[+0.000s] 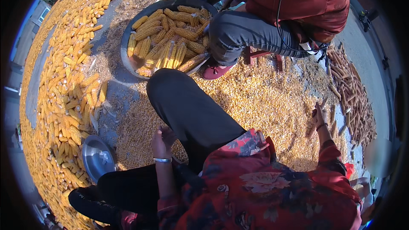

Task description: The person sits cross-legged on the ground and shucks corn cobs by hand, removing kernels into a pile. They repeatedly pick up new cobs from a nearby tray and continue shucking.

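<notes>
My left hand (163, 142), a silver bangle at its wrist, hangs beside my dark-trousered leg (195, 111), thumb and fingers apart. I see nothing held in it, though its palm side is partly hidden. Out to the right, my right hand (319, 116) reaches over a spread of loose corn kernels (271, 102), fingers apart. It wears a dark bracelet and shows no clear object in its grasp. A large dark round tub (126, 46) full of yellow corn cobs (172, 35) stands beyond my knee.
Across the tub sits another person (300, 3) in a red jacket, on a low red stool (258, 56). Unshelled cobs (73, 102) cover the ground leftward, near a metal basin (99, 158) holding small pale pieces. Stripped cobs (351, 95) lie heaped at right.
</notes>
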`<state>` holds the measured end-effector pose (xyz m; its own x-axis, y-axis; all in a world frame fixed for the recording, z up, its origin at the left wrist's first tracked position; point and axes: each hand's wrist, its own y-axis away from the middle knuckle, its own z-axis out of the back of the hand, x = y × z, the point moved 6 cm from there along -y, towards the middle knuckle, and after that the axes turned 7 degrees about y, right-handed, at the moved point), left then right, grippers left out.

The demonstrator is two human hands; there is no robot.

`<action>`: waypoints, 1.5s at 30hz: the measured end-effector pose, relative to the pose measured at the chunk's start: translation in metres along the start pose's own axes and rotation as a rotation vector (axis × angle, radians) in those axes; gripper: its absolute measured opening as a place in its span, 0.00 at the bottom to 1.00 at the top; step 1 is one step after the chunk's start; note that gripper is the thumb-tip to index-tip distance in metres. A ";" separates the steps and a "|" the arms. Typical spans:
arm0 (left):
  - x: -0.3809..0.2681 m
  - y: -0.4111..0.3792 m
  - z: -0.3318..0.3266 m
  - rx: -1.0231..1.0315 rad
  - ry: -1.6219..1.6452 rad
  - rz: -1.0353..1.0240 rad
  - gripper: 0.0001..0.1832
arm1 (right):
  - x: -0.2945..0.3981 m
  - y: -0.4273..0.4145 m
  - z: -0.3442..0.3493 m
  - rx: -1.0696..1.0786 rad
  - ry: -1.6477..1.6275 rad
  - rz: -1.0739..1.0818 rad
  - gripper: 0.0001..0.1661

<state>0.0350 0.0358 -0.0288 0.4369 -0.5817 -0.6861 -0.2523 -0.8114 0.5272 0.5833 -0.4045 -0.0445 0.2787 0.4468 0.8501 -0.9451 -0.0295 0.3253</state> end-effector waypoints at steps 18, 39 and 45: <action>0.036 -0.026 0.052 0.028 -0.593 -0.238 0.15 | 0.115 0.187 -0.339 0.974 0.493 0.183 0.15; 0.120 -0.041 0.100 0.072 -0.684 0.077 0.15 | 0.149 0.196 -0.450 1.067 0.511 0.312 0.13; 0.125 -0.041 0.097 0.075 -0.676 0.078 0.15 | 0.149 0.195 -0.476 1.060 0.453 0.329 0.13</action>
<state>0.0163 -0.0092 -0.1851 -0.2145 -0.5268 -0.8225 -0.3313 -0.7529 0.5686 0.3592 0.0815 -0.0515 -0.2363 0.5473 0.8029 -0.2897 -0.8284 0.4794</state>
